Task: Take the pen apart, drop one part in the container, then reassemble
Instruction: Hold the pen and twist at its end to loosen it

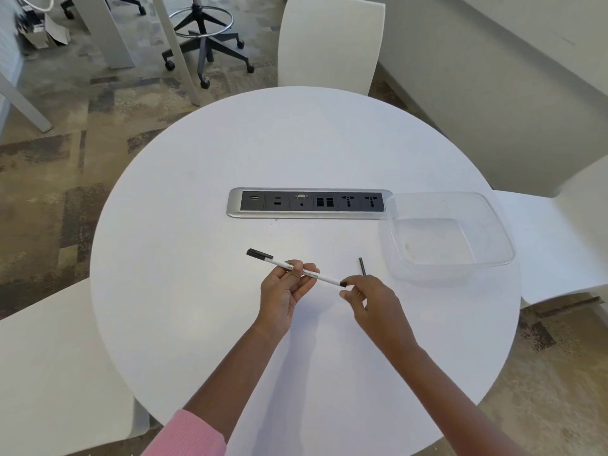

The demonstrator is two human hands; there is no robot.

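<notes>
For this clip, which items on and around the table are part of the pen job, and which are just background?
Job: white pen in left hand; thin black part in right hand; clear container, holding nothing.

Background: socket strip, white chairs, rolling stool.

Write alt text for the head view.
A left hand holds a white pen over a round white table, while the right hand holds a thin black part. A clear container sits empty at right.

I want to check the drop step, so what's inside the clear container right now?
The container looks empty; only its clear floor shows. The dark rod is in the right hand, outside it.
</notes>
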